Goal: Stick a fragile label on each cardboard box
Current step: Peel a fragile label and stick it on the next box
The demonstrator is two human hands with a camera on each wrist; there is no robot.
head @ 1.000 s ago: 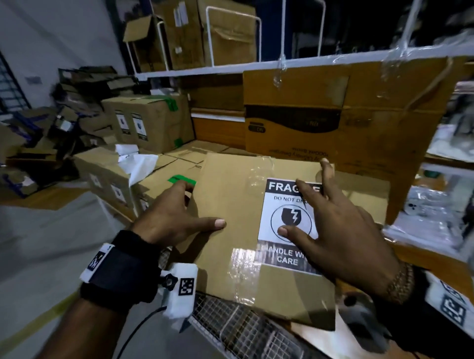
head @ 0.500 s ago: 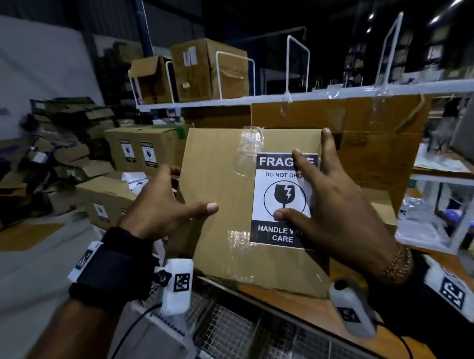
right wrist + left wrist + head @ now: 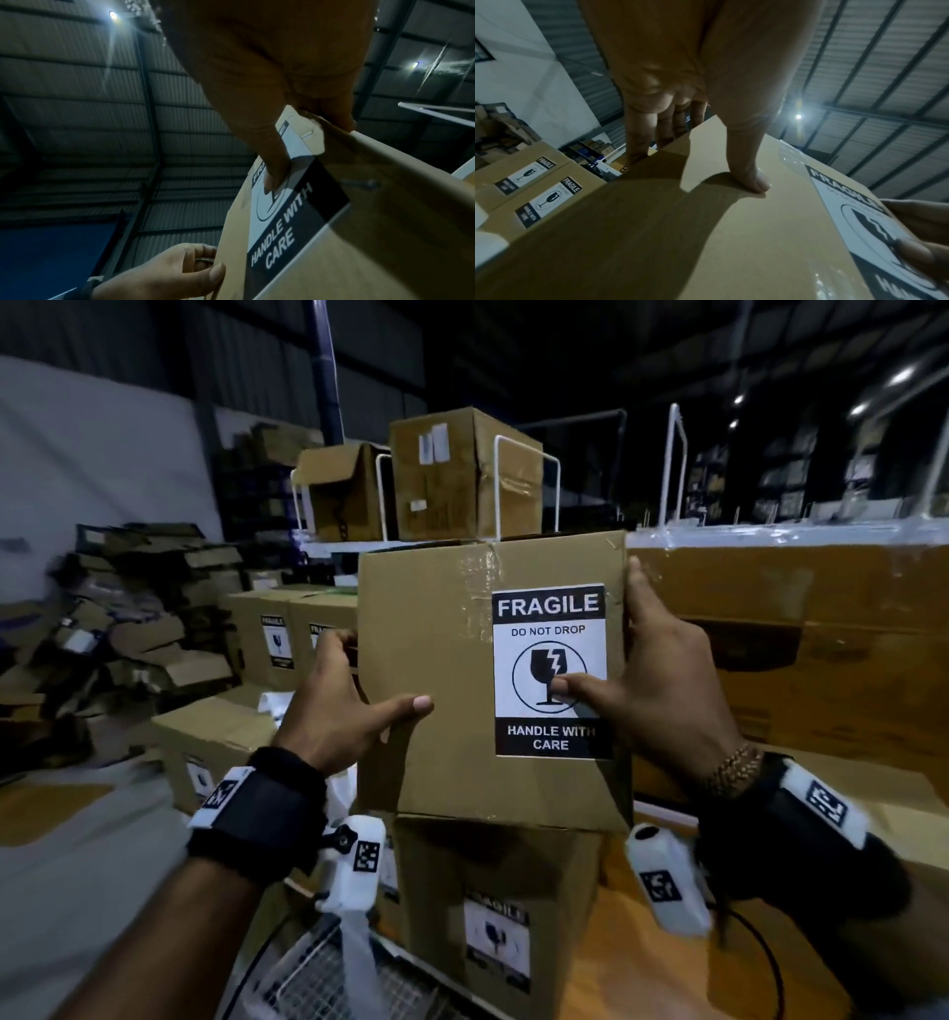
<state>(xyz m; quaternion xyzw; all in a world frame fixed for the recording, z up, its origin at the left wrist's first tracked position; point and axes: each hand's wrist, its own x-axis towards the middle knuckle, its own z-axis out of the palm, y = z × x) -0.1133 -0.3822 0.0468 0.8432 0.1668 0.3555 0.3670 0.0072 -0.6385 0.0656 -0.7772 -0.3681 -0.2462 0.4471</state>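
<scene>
A brown cardboard box [image 3: 436,660] is held upright in front of me, its labelled face toward the head camera. A black-and-white fragile label [image 3: 549,629] sticks on the right part of that face. My left hand [image 3: 339,706] grips the box's left edge, thumb on the front, fingers behind. My right hand [image 3: 652,670] grips the right edge, thumb pressed on the label's glass symbol. The left wrist view shows the left thumb [image 3: 752,178] flat on the box [image 3: 680,233]; the right wrist view shows the right thumb [image 3: 275,174] on the label [image 3: 280,219].
Another labelled box [image 3: 493,906] stands right under the held one. More labelled boxes [image 3: 277,634] sit at the left, beside a heap of flattened cardboard [image 3: 128,608]. A large box [image 3: 796,649] fills the right. A white shelf [image 3: 770,531] carries boxes [image 3: 462,474] behind.
The box has been lifted off the surface and turned upright to face me. My right fingers slid off the label to the box's right edge; the thumb stays on it.
</scene>
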